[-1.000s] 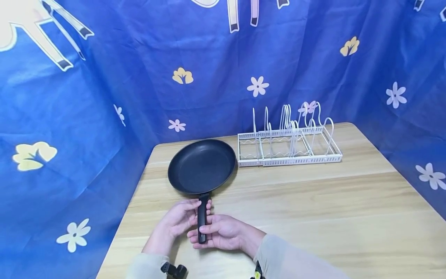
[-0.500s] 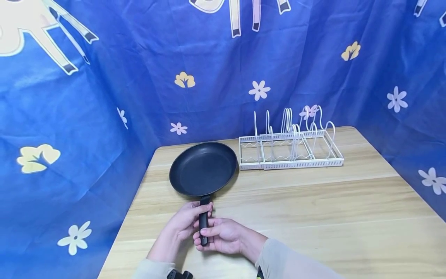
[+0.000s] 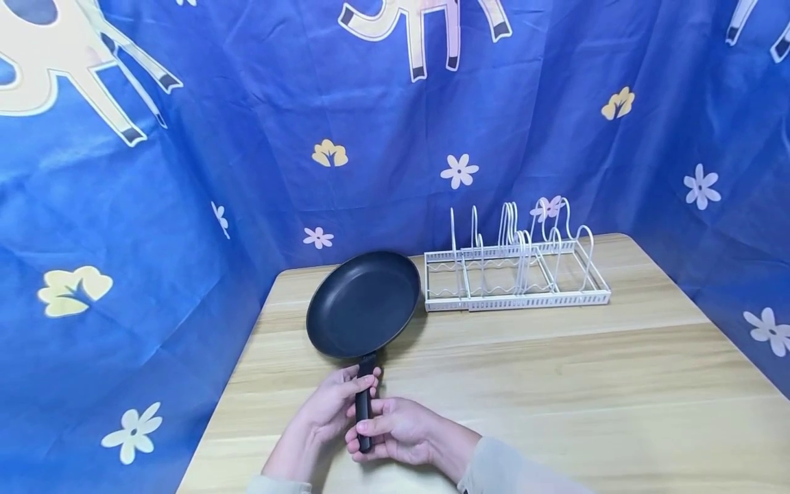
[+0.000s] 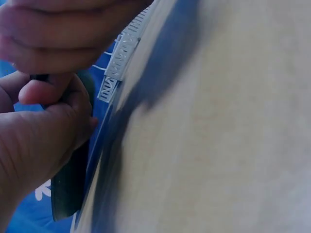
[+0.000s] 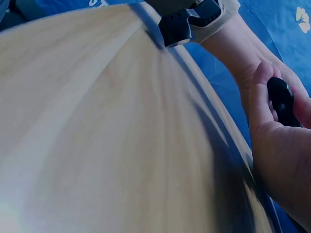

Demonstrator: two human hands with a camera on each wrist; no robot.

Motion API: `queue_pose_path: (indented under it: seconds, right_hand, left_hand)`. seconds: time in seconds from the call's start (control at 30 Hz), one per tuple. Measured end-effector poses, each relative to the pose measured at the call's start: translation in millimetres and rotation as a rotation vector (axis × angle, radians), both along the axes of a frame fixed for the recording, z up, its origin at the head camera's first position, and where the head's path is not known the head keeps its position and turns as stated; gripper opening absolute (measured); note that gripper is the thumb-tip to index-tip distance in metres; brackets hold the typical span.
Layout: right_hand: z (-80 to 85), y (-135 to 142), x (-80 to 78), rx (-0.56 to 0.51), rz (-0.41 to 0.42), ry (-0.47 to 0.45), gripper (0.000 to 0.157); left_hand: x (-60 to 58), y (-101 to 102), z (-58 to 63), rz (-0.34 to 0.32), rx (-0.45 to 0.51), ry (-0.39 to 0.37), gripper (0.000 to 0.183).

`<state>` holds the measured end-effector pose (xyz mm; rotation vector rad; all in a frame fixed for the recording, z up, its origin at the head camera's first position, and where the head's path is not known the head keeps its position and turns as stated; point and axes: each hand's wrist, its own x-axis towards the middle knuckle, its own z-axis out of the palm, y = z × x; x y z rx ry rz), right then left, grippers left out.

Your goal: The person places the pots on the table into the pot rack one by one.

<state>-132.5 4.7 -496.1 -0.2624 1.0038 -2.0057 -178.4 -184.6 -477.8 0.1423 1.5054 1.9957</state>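
Observation:
A black frying pan (image 3: 363, 305) is held at the left of the table, its handle pointing toward the person and its inside facing up and toward the head camera. My left hand (image 3: 330, 405) grips the handle near the pan body, thumb lying across the top. Closer to the handle's end, my right hand (image 3: 401, 432) holds it between thumb and fingers. The right wrist view shows the handle's end (image 5: 283, 99) poking out of the right hand. In the left wrist view the pan's dark side (image 4: 70, 189) shows beyond the left hand (image 4: 43, 141), above its shadow on the wood.
A white wire rack (image 3: 518, 302) with upright loops stands at the back of the wooden table (image 3: 555, 384), just right of the pan. Blue curtains (image 3: 395, 123) with printed flowers and animals enclose the back and both sides.
The pan has tipped, its far side rising and its body turning more toward the camera. Both hands keep hold of the handle. The head view has shifted, so the rack appears lower.

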Motion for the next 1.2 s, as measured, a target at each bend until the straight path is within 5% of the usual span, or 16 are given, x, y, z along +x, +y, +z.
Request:
queue_pose_path:
  seconds: [0.43, 0.83, 1.2]
  right_hand:
    - [10.7, 15, 10.7, 0.091, -0.079, 0.103, 0.034]
    - [22.9, 35, 18.6, 0.137, -0.141, 0.194, 0.040]
    - [29.2, 54, 21.1, 0.156, -0.162, 0.322, 0.048]
  left_hand:
    - [3.3, 10, 6.8, -0.061, -0.009, 0.128, 0.022]
    - [2.7, 27, 6.2, -0.128, 0.206, 0.127, 0.023]
    - [2.1, 40, 20.3, -0.167, 0.299, 0.182, 0.029]
